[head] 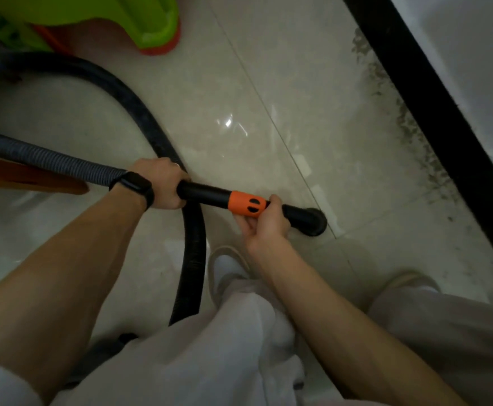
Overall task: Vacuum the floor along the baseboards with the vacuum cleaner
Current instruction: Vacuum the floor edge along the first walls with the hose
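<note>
A black vacuum wand (pixel 207 193) with an orange collar (pixel 246 204) lies across the middle of the head view. Its round black nozzle (pixel 312 221) rests on the pale tiled floor (pixel 239 98). My left hand (pixel 163 184), with a black wristband, is shut on the wand where the ribbed grey hose (pixel 49 161) joins it. My right hand (pixel 268 221) grips the wand just past the orange collar. A black baseboard (pixel 432 112) runs diagonally at the right, with dark dust and debris (pixel 409 121) scattered on the floor along it.
A second thick black hose (pixel 163 136) loops over the floor behind the wand and under my legs. A green and orange plastic piece (pixel 139 22) stands at the top left. Something brown and wooden (pixel 19 177) is at the left. My light shoes (pixel 227 268) stand below the wand.
</note>
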`<action>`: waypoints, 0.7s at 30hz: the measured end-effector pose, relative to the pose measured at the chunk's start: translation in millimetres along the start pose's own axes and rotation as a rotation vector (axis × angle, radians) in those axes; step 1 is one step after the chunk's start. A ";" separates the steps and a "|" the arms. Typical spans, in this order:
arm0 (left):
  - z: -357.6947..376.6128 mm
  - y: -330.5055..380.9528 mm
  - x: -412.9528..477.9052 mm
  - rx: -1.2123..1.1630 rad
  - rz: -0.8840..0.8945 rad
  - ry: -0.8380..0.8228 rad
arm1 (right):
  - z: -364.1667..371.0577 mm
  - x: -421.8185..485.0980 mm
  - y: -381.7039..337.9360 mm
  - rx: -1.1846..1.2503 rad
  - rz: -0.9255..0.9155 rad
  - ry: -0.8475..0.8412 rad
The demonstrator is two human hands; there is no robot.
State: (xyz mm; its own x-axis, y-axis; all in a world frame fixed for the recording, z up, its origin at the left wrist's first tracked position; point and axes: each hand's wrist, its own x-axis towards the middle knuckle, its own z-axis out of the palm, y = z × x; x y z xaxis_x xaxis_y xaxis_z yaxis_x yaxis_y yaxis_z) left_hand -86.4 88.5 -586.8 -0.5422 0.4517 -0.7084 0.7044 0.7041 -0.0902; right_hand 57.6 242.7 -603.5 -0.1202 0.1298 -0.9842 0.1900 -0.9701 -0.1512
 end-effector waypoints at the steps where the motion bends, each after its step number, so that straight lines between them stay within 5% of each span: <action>1: -3.9 3.2 2.3 -0.007 -0.007 0.018 | 3.8 1.2 -9.2 -0.013 -0.030 -0.003; 10: -63.2 27.5 40.0 -0.189 -0.129 0.185 | 68.5 28.5 -113.2 -0.128 -0.272 -0.125; 15: -92.2 39.3 55.1 -0.290 -0.130 0.001 | 98.0 41.5 -152.1 -0.286 -0.307 -0.249; 21: -112.5 63.3 91.0 -0.685 -0.245 -0.116 | 129.5 55.1 -179.2 -0.475 -0.277 -0.378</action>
State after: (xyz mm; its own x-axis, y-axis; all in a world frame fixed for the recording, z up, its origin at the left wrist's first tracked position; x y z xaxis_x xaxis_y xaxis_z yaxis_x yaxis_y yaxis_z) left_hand -142.7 235.8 -578.3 -0.5684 0.2038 -0.7971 0.1049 0.9789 0.1754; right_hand -109.2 397.1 -618.8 -0.5430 0.1965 -0.8164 0.5012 -0.7042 -0.5029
